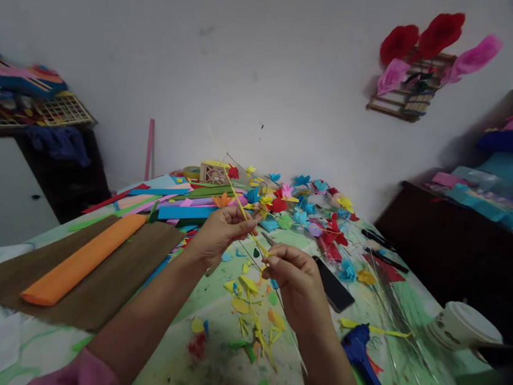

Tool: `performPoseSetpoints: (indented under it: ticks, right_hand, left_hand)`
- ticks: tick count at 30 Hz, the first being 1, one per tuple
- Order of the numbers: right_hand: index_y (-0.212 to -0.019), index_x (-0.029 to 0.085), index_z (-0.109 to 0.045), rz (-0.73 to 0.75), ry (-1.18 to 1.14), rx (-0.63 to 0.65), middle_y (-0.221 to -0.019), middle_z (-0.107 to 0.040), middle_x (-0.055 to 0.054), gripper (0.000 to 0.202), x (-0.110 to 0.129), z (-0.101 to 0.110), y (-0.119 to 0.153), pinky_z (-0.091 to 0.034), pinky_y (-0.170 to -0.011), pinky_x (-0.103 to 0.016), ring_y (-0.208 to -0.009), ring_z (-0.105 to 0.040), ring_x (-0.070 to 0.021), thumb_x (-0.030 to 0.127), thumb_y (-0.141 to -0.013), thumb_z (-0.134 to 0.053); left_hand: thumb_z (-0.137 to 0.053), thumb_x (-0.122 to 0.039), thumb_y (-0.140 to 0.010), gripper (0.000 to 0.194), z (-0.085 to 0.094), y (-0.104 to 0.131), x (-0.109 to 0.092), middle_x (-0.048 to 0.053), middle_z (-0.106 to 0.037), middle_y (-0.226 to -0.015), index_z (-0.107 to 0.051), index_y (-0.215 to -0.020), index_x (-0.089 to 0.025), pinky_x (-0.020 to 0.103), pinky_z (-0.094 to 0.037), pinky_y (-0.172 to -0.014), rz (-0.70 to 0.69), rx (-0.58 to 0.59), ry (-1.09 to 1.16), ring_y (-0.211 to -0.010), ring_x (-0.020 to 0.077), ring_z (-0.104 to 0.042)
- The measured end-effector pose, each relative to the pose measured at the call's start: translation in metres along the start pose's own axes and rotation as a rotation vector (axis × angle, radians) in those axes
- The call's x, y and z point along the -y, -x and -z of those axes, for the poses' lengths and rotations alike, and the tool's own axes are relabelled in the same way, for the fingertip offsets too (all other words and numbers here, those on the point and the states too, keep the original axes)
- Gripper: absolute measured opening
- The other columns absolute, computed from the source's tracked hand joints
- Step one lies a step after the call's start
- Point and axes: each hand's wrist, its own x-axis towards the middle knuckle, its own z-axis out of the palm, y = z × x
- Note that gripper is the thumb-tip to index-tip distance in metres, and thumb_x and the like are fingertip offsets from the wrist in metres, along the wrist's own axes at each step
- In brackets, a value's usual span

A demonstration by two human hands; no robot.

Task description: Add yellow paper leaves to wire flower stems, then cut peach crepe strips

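My left hand [218, 237] pinches a thin yellow paper strip [236, 197] that slants up and away above the table. Close to it on the right, my right hand [295, 277] has thumb and fingers closed on the strip's lower end. A thin dark wire [248, 254] runs between the hands and past the right one; whether the paper is wrapped round it is hard to tell. Below the hands lie yellow paper scraps [241, 306], some cut like petals. Just beyond are many small paper flowers [278, 205] in blue, red, pink and yellow.
An orange paper roll [86, 259] lies on brown paper [146, 266] at left. Coloured strips [184, 212] spread behind. To the right are a dark phone [333, 286], a blue glue gun [370, 372], loose wires [393, 313] and a lidded cup [466, 327]. A wall stands behind.
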Motion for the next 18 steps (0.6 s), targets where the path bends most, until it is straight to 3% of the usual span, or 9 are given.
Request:
performPoseSetpoints:
  ticks: [7,12,18]
  right_hand:
    - [-0.064,0.017,-0.061,0.169,0.291,-0.023,-0.063,-0.053,0.002,0.009,0.0001,0.0005,0.0001,-0.035,-0.061,-0.025,-0.063,-0.046,-0.0122,0.024,-0.069,-0.062]
    - [-0.065,0.018,-0.060,0.246,0.409,-0.020,-0.065,-0.052,0.001,0.010,0.0012,0.0013,0.0005,-0.035,-0.061,-0.026,-0.065,-0.046,-0.0130,0.024,-0.072,-0.059]
    - [-0.062,0.018,-0.058,0.320,0.550,-0.043,-0.063,-0.052,0.001,0.011,0.0040,-0.0007,0.0017,-0.036,-0.061,-0.027,-0.065,-0.047,-0.0140,0.022,-0.072,-0.056]
  left_hand:
    - [-0.083,-0.032,-0.051,0.038,-0.0010,-0.0016,0.0003,-0.006,-0.049,-0.053,-0.050,-0.059,-0.015,0.019,-0.035,-0.051,-0.052,-0.045,-0.015,-0.050,0.0059,-0.045]
    - [-0.079,-0.030,-0.058,0.030,-0.0003,-0.0006,0.0042,-0.006,-0.051,-0.054,-0.054,-0.063,-0.015,0.019,-0.034,-0.049,-0.124,-0.008,-0.139,-0.051,0.0065,-0.045]
    - [-0.079,-0.028,-0.058,0.030,-0.0034,0.0020,0.0021,-0.005,-0.054,-0.062,-0.057,-0.074,-0.016,0.019,-0.035,-0.049,-0.162,-0.025,-0.137,-0.054,0.0077,-0.047]
